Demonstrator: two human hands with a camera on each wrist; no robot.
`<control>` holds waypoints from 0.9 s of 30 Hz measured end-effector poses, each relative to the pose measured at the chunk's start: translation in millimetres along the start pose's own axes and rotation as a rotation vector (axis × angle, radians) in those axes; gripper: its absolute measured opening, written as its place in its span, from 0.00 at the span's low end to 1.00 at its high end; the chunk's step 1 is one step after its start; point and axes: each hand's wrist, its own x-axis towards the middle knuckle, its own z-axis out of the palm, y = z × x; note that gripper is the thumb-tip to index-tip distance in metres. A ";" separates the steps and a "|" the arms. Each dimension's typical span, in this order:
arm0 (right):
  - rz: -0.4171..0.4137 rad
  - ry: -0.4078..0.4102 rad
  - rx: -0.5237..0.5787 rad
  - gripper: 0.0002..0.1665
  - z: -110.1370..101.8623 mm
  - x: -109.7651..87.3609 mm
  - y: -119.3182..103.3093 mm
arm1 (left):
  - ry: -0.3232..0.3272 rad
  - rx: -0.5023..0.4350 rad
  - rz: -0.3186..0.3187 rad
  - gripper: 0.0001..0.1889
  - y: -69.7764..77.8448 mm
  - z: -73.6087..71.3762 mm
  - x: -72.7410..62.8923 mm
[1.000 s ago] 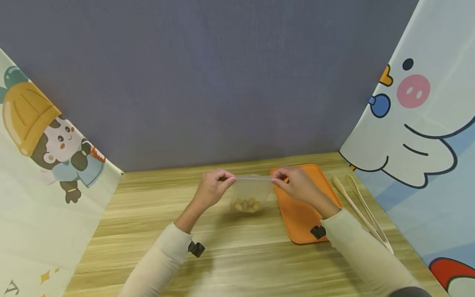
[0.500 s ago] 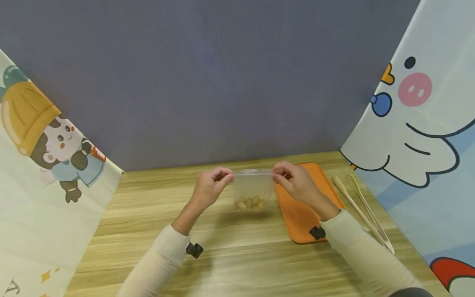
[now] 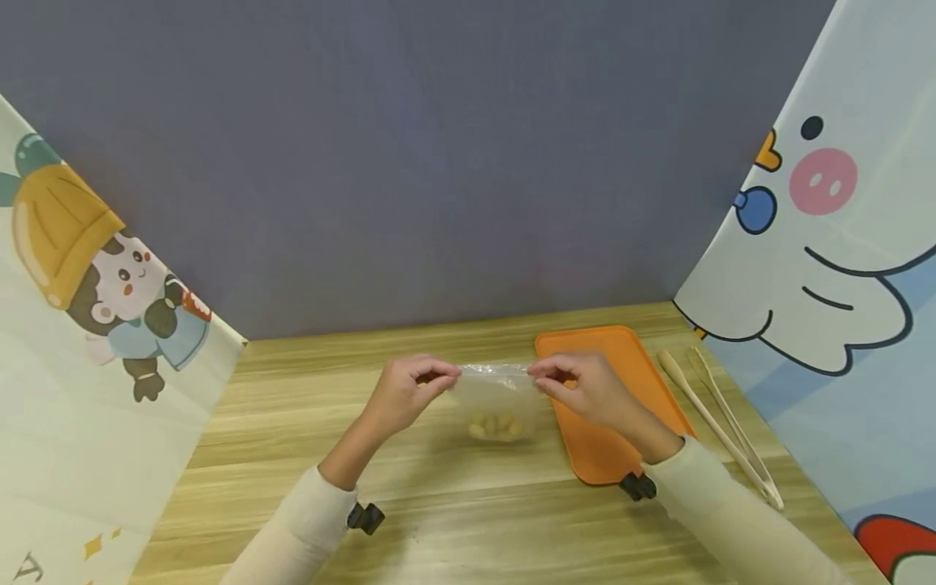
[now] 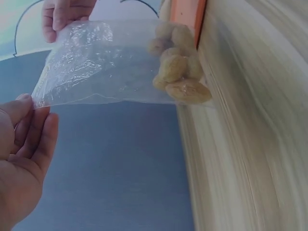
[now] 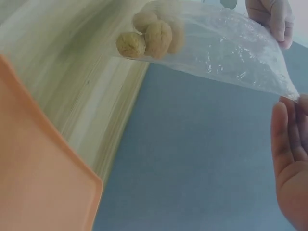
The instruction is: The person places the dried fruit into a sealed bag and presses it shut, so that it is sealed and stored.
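Observation:
A clear zip-top plastic bag [image 3: 497, 398] hangs upright between the two hands, its top edge stretched straight. Several tan, wrinkled, walnut-like pieces [image 4: 175, 62] lie gathered at its bottom. The left hand [image 3: 409, 390] pinches the bag's top left corner between thumb and fingers. At the opposite corner the right hand [image 3: 585, 388] holds the top edge in the same kind of pinch. In the right wrist view the walnut-like pieces [image 5: 151, 38] press together behind the film, and the right hand's fingers [image 5: 284, 130] show at the bag's corner.
An orange tray [image 3: 610, 422] lies on the wood-grain table [image 3: 292, 422], partly under the right forearm. Light wooden tongs [image 3: 720, 426] rest to the tray's right. A grey panel [image 3: 453, 162] closes the back, with printed cloth panels at both sides.
Both hands and the bag rose slightly, then came down lower in the head view. The grip at the two corners stays the same. The tray and tongs stay in place.

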 end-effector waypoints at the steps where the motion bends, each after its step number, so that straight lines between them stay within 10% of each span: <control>1: 0.016 -0.009 0.020 0.09 0.7 -1.6 -2.0 | -0.013 -0.017 -0.010 0.05 2.3 -1.2 -2.4; 15: 0.294 -0.115 0.060 0.10 26.4 -1.9 19.7 | -0.160 0.018 -0.162 0.15 -16.5 11.7 -12.1; 20: 0.303 -0.117 0.020 0.14 35.7 10.1 39.4 | -0.114 0.076 -0.123 0.16 -34.5 21.4 -4.2; 27: 0.294 -0.177 -0.023 0.25 51.3 21.1 58.6 | -0.167 0.142 -0.245 0.20 -59.0 33.2 3.4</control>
